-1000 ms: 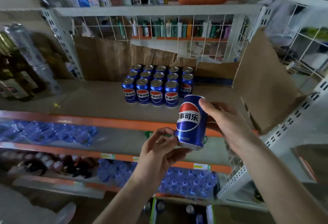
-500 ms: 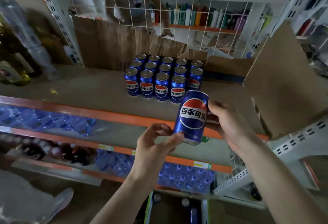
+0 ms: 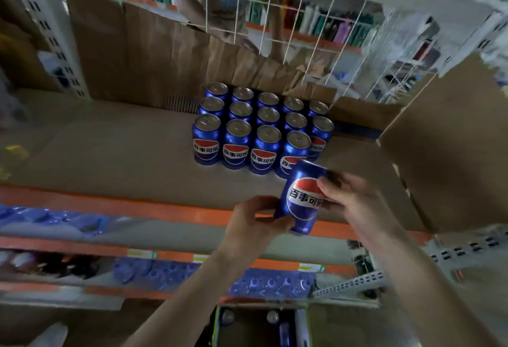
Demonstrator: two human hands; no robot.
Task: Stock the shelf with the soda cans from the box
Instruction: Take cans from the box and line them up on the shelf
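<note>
A blue soda can (image 3: 301, 195) with a red, white and blue logo hangs tilted over the orange front edge of the shelf (image 3: 110, 154). My right hand (image 3: 354, 203) grips its right side, fingertips on the logo. My left hand (image 3: 255, 220) holds its lower left edge from below. Just behind it, several matching cans (image 3: 261, 129) stand in rows on the cardboard-lined shelf. The open box (image 3: 264, 324) sits on the floor below, with a few can tops showing inside.
Brown cardboard (image 3: 143, 50) lines the shelf's back, and a cardboard flap (image 3: 450, 143) leans at the right. A white wire grid (image 3: 302, 33) rises behind. Lower shelves hold blue bottle packs (image 3: 192, 278). A person stands beyond the grid.
Both hands have carried the can forward and slightly right, close to the front row of cans. My view has tipped downward and moved nearer the shelf.
</note>
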